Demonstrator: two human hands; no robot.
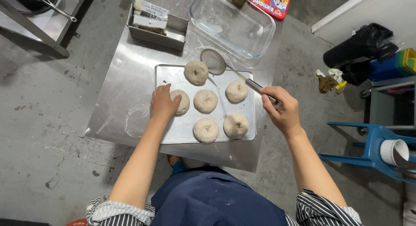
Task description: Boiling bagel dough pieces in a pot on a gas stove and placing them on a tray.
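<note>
Blue apron (212, 202) fills the foreground. Beyond it, a steel table (121, 100) bears a baking tray (173, 130) with six dough rounds. Left hand (163, 102), fingers together, presses one dough round (183, 101). Right hand (281, 110) grips a strainer ladle (214, 61) by its handle.

There is only one view, from a camera worn on the person's head. It looks almost straight down, so the steel bench (130, 100) and the baking tray (173, 130) on it are seen from above, near the middle of the picture. The camera is close, at about arm's length: both forearms come in from the lower edge. The concrete floor (43, 135) fills the sides around the bench.
</note>
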